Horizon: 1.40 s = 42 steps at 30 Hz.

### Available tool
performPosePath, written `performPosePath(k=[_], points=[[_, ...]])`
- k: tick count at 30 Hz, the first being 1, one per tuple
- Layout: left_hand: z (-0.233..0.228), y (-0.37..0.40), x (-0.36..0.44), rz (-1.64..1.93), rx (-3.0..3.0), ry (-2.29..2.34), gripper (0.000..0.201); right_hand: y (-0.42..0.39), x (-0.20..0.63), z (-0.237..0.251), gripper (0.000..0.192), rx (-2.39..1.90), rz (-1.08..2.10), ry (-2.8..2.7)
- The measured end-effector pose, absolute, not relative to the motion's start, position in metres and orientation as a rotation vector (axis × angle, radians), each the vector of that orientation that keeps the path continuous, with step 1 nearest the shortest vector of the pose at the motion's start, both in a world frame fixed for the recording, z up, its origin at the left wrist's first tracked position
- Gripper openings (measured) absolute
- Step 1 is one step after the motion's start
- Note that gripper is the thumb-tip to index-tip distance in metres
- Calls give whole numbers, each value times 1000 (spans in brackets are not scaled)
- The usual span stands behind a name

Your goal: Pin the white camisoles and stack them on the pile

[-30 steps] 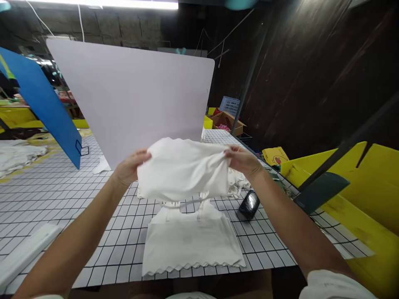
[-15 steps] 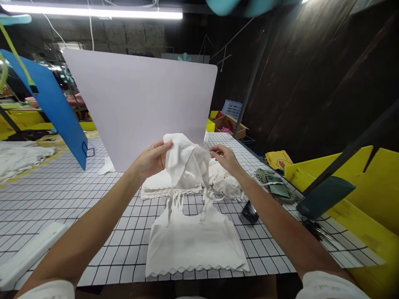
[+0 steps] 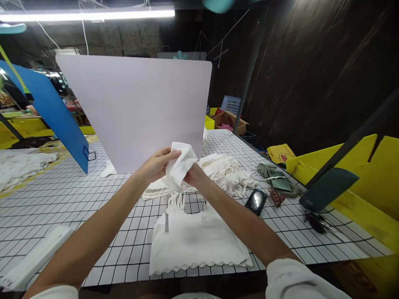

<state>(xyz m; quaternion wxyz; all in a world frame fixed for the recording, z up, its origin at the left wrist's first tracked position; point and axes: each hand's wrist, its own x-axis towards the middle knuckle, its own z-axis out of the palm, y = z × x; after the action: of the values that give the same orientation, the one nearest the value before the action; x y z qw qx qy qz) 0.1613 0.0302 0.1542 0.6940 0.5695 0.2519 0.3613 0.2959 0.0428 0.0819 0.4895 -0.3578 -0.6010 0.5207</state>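
Observation:
My left hand [image 3: 159, 163] pinches the top of a bunched white garment [image 3: 181, 162] between thumb and fingers. Against its lower right side is my right hand [image 3: 193, 175], its fingers hidden by the cloth. Directly below, a white camisole [image 3: 199, 241] with a scalloped hem lies flat on the grid-patterned table [image 3: 124, 232], straps pointing away from me. Behind my hands a folded white stack [image 3: 154, 189] is partly covered, and to its right sits a loose heap of white garments [image 3: 229, 174].
A pale upright board [image 3: 140, 108] stands behind the work, with a blue board [image 3: 59, 112] to its left. On the right lie a black shiny object [image 3: 256, 202], green lace pieces [image 3: 277, 180], scissors [image 3: 321, 222] and a yellow bin [image 3: 352, 162]. A white bar [image 3: 37, 253] rests front left.
My right hand has moved left and in toward my left hand. The garment, spread between the hands before, is now bunched smaller. The view has shifted slightly.

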Motion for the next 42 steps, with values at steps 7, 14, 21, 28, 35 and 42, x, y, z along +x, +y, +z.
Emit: performPosePath(k=[7,14,21,28,35,42], points=[[141,47,132,1096,1247,641,34,44,320,104,21,-635,1529,-936],[142,49,122,1128,1147,620,28,45,358,107,37,-747,1497,-985],[151,36,136,1074,1187,586,35,34,356,95,49,-783,1454,-1306],[146,54,123,1238,1146,687,38,25,371,100,55,-597,1676,-1321],[152,71,93,1103,1150,768,26,17,466,112,46,-1385,1130,-1922],[176,49,146,621,1506,694,34,31,391,131,51,-814,1083,-1882]])
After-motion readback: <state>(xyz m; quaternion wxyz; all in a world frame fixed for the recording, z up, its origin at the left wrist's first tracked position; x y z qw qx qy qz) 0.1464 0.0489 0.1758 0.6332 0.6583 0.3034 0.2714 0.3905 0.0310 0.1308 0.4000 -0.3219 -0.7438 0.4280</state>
